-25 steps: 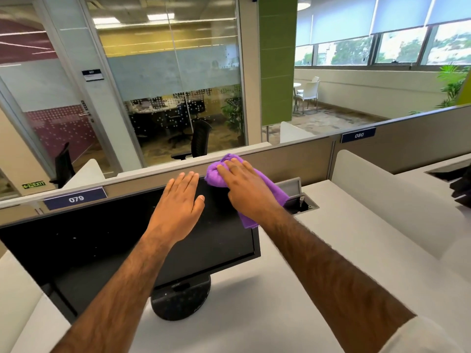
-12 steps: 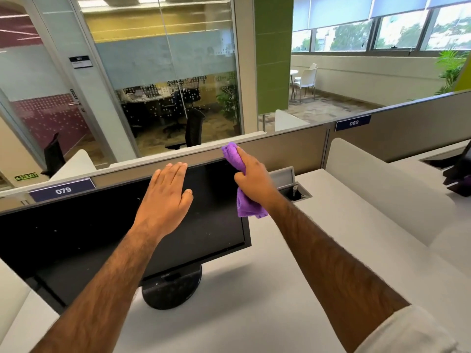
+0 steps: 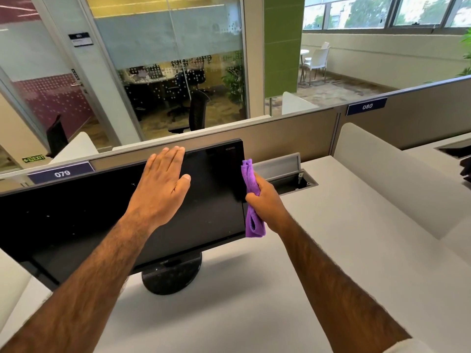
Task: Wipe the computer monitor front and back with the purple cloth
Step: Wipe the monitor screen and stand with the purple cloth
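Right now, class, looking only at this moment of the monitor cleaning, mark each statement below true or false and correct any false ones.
1. The right hand grips the purple cloth beside the monitor's right edge. True.
2. The left hand is clenched in a fist. False: its fingers are straight, with the fingertips at the monitor's top edge.
3. The monitor's screen shows a bright picture. False: the screen is dark.
4. The desk label behind the monitor reads 079. True.
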Demonstrator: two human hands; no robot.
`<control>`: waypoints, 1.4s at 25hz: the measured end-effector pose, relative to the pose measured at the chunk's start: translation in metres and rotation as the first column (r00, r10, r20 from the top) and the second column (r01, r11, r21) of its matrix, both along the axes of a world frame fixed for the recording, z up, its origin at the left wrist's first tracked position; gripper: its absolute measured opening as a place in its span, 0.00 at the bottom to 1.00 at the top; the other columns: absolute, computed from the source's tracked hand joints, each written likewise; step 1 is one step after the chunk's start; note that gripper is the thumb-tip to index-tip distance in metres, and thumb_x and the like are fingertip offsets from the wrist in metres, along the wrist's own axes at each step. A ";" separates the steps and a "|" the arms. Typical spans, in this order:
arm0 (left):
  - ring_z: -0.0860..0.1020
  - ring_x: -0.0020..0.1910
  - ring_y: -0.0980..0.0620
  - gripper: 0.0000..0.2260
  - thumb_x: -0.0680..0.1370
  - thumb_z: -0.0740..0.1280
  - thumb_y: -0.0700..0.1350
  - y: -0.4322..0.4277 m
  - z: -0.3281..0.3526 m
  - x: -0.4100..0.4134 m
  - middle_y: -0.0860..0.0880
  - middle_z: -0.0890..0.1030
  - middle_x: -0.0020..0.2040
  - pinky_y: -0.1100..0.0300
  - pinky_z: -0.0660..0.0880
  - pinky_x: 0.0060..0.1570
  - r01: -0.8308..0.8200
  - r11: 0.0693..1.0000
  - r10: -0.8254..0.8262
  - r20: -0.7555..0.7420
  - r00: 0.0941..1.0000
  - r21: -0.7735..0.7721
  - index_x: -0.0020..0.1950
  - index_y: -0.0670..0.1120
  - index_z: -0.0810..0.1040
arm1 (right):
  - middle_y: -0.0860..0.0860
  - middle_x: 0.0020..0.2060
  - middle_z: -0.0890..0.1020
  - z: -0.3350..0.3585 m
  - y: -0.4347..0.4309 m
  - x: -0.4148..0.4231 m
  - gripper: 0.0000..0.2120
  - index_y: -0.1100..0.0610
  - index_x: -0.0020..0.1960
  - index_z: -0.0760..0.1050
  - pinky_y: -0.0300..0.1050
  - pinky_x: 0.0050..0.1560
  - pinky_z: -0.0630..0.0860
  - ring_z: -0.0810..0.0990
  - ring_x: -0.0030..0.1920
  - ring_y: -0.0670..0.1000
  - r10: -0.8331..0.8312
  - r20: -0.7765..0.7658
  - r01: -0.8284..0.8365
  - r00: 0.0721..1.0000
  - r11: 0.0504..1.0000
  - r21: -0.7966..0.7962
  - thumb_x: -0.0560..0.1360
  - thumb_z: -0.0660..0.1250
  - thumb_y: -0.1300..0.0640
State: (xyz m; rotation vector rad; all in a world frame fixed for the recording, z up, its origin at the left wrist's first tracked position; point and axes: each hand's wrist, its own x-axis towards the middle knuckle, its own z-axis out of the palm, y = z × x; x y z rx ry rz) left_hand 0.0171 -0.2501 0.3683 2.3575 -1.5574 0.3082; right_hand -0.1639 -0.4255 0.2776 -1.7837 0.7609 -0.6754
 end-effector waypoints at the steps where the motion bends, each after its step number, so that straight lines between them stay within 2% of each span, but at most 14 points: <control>1: 0.40 0.82 0.59 0.32 0.80 0.42 0.57 0.000 -0.001 0.000 0.53 0.45 0.84 0.55 0.37 0.80 0.001 1.000 -0.001 -0.004 1.000 -0.002 0.84 0.50 0.45 | 0.54 0.57 0.78 -0.008 0.000 -0.001 0.27 0.56 0.78 0.64 0.33 0.36 0.78 0.81 0.46 0.50 0.005 -0.009 -0.005 1.000 1.000 0.018 0.80 0.63 0.65; 5: 0.40 0.81 0.60 0.32 0.80 0.41 0.58 -0.002 -0.002 0.004 0.54 0.45 0.84 0.56 0.36 0.80 -0.002 1.000 0.002 -0.002 1.000 0.009 0.84 0.51 0.44 | 0.55 0.62 0.78 -0.039 0.002 -0.003 0.28 0.55 0.79 0.63 0.33 0.38 0.79 0.81 0.48 0.51 0.024 -0.055 -0.019 0.998 0.997 0.079 0.80 0.64 0.64; 10: 0.39 0.81 0.60 0.32 0.80 0.42 0.56 -0.002 -0.003 0.004 0.54 0.44 0.84 0.55 0.37 0.80 -0.001 1.000 0.001 -0.002 1.000 0.011 0.84 0.51 0.44 | 0.55 0.66 0.76 -0.081 0.009 -0.009 0.30 0.54 0.80 0.60 0.32 0.37 0.78 0.80 0.48 0.50 0.015 -0.139 0.004 0.990 0.990 0.138 0.80 0.64 0.65; 14: 0.39 0.81 0.60 0.32 0.80 0.42 0.56 -0.001 -0.003 0.002 0.54 0.44 0.84 0.55 0.37 0.80 0.003 1.000 -0.003 -0.006 1.000 0.014 0.84 0.51 0.44 | 0.55 0.66 0.76 -0.110 0.017 -0.013 0.30 0.55 0.80 0.61 0.39 0.45 0.78 0.80 0.52 0.52 0.010 -0.201 0.033 0.979 0.977 0.210 0.80 0.64 0.66; 18: 0.39 0.81 0.60 0.32 0.80 0.43 0.55 -0.001 -0.003 0.003 0.54 0.44 0.84 0.55 0.37 0.80 0.004 1.000 -0.004 -0.006 1.000 0.018 0.84 0.51 0.44 | 0.52 0.57 0.78 -0.129 0.014 -0.027 0.26 0.57 0.77 0.66 0.40 0.43 0.79 0.80 0.46 0.50 0.087 -0.322 0.000 0.943 0.965 0.261 0.80 0.62 0.67; 20: 0.39 0.81 0.60 0.32 0.80 0.43 0.55 0.000 -0.003 0.003 0.54 0.43 0.84 0.55 0.37 0.80 0.003 1.000 -0.003 -0.004 1.000 0.024 0.84 0.51 0.43 | 0.53 0.54 0.81 -0.124 0.008 -0.030 0.25 0.57 0.76 0.68 0.39 0.40 0.80 0.81 0.42 0.49 -0.016 -0.254 0.085 0.967 0.961 0.264 0.80 0.61 0.68; 22: 0.38 0.81 0.60 0.32 0.80 0.43 0.55 0.000 -0.003 0.003 0.55 0.43 0.84 0.56 0.36 0.80 0.000 1.000 0.000 0.000 1.000 0.020 0.84 0.51 0.43 | 0.55 0.58 0.81 -0.108 0.004 -0.024 0.24 0.56 0.76 0.68 0.35 0.36 0.79 0.82 0.42 0.50 -0.142 -0.135 0.171 0.981 0.958 0.229 0.81 0.60 0.68; 24: 0.38 0.81 0.60 0.32 0.80 0.43 0.54 0.001 -0.003 0.003 0.54 0.42 0.84 0.55 0.36 0.80 0.001 1.000 -0.001 0.004 1.000 0.024 0.84 0.51 0.43 | 0.55 0.59 0.81 -0.093 0.006 -0.010 0.23 0.56 0.76 0.68 0.34 0.36 0.79 0.83 0.44 0.51 -0.148 -0.054 0.156 0.987 0.968 0.198 0.81 0.61 0.66; 26: 0.38 0.81 0.60 0.32 0.80 0.43 0.55 0.000 -0.003 0.002 0.54 0.42 0.84 0.55 0.36 0.80 -0.002 1.000 0.002 0.001 1.000 0.030 0.84 0.51 0.42 | 0.54 0.58 0.80 -0.089 0.016 0.000 0.24 0.55 0.76 0.68 0.34 0.36 0.79 0.82 0.45 0.51 -0.129 -0.041 0.135 0.991 0.971 0.196 0.81 0.60 0.66; 29: 0.38 0.81 0.59 0.32 0.79 0.43 0.55 -0.001 -0.002 0.001 0.54 0.43 0.84 0.55 0.36 0.80 -0.005 1.000 0.005 -0.004 1.000 0.028 0.84 0.50 0.43 | 0.55 0.59 0.80 -0.111 0.025 -0.002 0.24 0.56 0.75 0.68 0.34 0.36 0.79 0.82 0.47 0.52 -0.107 -0.157 0.143 0.982 0.960 0.240 0.80 0.61 0.67; 32: 0.39 0.81 0.59 0.32 0.79 0.44 0.55 -0.001 -0.002 0.001 0.53 0.43 0.84 0.55 0.36 0.80 0.002 1.000 -0.002 0.002 1.000 0.022 0.84 0.50 0.43 | 0.56 0.53 0.80 -0.135 0.027 -0.020 0.16 0.57 0.68 0.72 0.37 0.39 0.77 0.79 0.44 0.50 0.033 -0.343 0.080 0.939 0.948 0.309 0.81 0.61 0.65; 35: 0.38 0.81 0.59 0.32 0.80 0.44 0.54 0.001 -0.003 0.002 0.53 0.43 0.84 0.55 0.36 0.80 0.004 1.000 -0.004 0.009 1.000 0.025 0.84 0.50 0.43 | 0.57 0.43 0.80 -0.132 0.021 -0.027 0.11 0.58 0.61 0.75 0.40 0.35 0.77 0.79 0.38 0.52 -0.108 -0.316 0.213 0.943 0.923 0.320 0.81 0.60 0.65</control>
